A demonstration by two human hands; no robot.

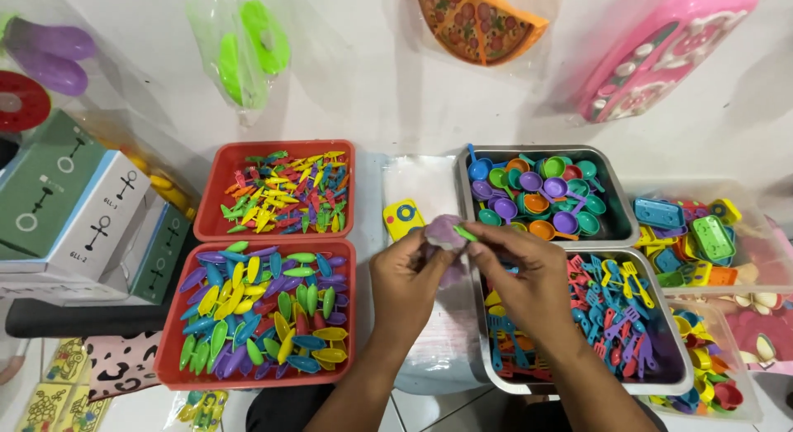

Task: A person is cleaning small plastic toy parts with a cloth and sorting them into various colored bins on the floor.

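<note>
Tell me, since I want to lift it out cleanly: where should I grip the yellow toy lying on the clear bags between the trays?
Probably by its two long side edges, coming straight down from above. The yellow toy lies flat on the stack of clear bags, its edges free, with open space around it; the left hand is just below.

Hands [471, 275] hide most of purple toy [444, 230].

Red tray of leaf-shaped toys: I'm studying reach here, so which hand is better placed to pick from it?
Probably the left hand: it is beside the red tray, while the right hand is over the metal tray.
</note>
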